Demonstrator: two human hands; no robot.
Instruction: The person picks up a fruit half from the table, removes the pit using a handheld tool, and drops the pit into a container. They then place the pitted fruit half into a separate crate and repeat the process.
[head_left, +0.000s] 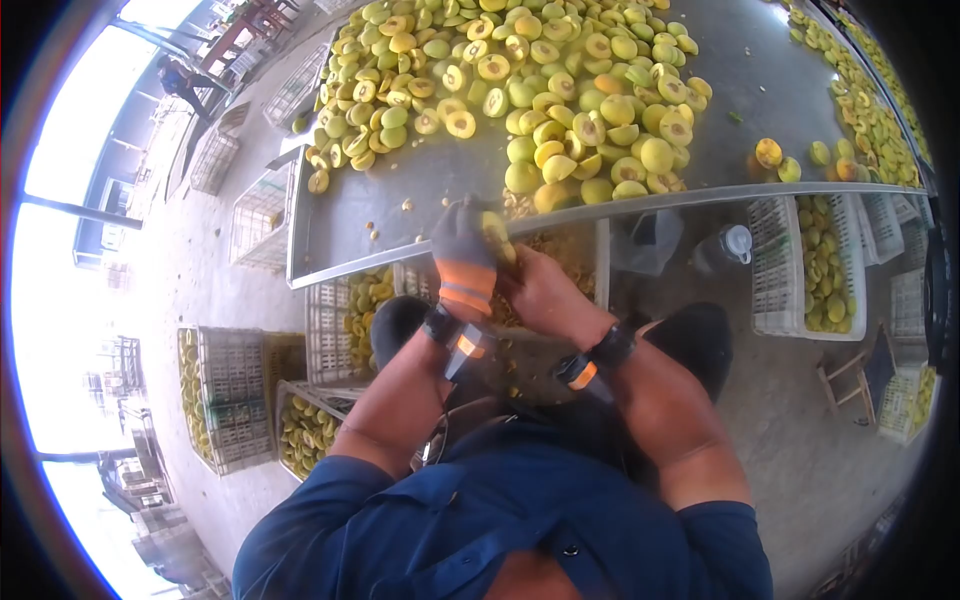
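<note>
My left hand (465, 250), in a grey and orange glove, is closed around a yellow-green stone fruit (497, 237) at the near edge of the metal table (420, 185). Close against that fruit is my bare right hand (540, 290), its fingers curled; what they grip is hidden. Beyond both hands lies a big heap of halved and whole stone fruit (560, 100), some halves showing brown pits or hollows. A few small loose pits (407, 205) are scattered on the metal near my left hand.
Below the table edge is a crate with brown pits (570, 255). Fruit-filled crates stand left (235, 400) and right (825, 265). A lidded plastic jug (725, 247) and a small wooden stool (860, 378) are on my right. Another person (183, 85) is far left.
</note>
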